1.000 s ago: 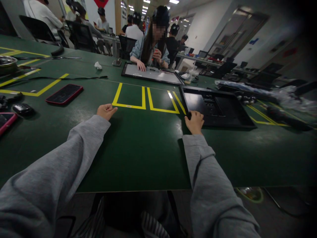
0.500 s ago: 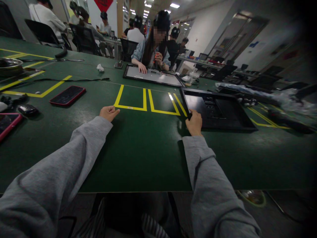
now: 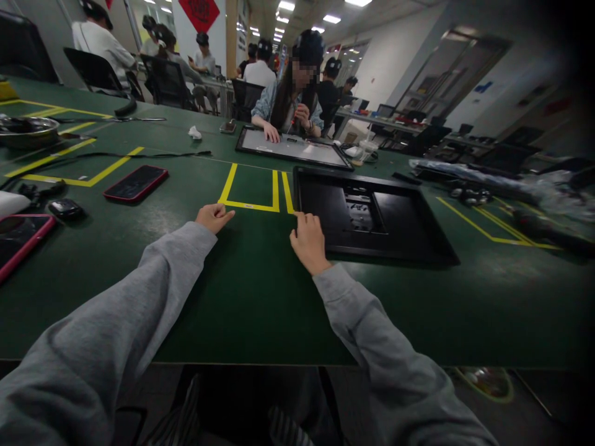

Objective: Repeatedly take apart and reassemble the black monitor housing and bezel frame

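Observation:
A shallow black rectangular frame (image 3: 421, 232), like a monitor's back cover, lies flat on the green table with its hollow side up. It holds a recessed panel with small fittings in its middle. My right hand (image 3: 309, 240) is at its left edge near the front corner, fingers bent over the rim; the exact grip is partly hidden. My left hand (image 3: 214, 218) is curled closed with nothing visible in it. It hovers at or rests on the table beside the yellow tape outline (image 3: 248, 206), apart from the frame.
Across the green table (image 3: 260, 297), a person works on a flat grey panel (image 3: 288, 145) with a screwdriver. To the left lie a red-edged phone (image 3: 136, 184), a black mouse (image 3: 66, 209), a second phone (image 3: 21, 238) and a metal bowl (image 3: 49, 134). Plastic-wrapped parts (image 3: 465, 170) lie right.
The black frame has slid left across the table along with my right hand, turning slightly and covering part of the tape outlines. My left hand stays curled in nearly the same place.

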### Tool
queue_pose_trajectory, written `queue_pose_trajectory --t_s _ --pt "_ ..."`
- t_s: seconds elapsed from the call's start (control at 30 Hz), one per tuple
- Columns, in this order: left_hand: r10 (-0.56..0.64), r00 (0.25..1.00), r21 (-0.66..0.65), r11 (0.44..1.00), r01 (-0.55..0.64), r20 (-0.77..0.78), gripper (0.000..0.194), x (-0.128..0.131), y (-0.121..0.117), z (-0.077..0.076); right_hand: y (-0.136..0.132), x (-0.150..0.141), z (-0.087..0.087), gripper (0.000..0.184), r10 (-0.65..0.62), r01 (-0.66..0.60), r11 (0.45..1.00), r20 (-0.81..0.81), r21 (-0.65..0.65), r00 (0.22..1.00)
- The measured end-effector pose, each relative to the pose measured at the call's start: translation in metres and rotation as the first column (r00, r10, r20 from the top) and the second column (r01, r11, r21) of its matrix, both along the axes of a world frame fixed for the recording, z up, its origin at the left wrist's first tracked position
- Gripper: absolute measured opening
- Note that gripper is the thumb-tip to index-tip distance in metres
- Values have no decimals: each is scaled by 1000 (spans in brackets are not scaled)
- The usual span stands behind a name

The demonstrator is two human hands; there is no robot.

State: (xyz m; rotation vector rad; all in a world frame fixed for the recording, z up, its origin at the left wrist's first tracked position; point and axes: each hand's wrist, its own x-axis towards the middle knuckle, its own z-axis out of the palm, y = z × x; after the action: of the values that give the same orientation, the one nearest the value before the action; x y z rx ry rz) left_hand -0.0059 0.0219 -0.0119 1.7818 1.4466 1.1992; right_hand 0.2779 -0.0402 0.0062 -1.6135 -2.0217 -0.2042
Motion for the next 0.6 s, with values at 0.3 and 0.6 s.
queue_pose_trajectory --t_s 0.3,0.6 --pt "-156 913 -263 927 267 377 76 27 -15 7 -41 -54 9 57 489 -515 851 -202 -104 849" --pt "-152 844 -286 898 335 514 92 62 -37 10 -29 -40 7 39 412 -417 908 -306 53 858"
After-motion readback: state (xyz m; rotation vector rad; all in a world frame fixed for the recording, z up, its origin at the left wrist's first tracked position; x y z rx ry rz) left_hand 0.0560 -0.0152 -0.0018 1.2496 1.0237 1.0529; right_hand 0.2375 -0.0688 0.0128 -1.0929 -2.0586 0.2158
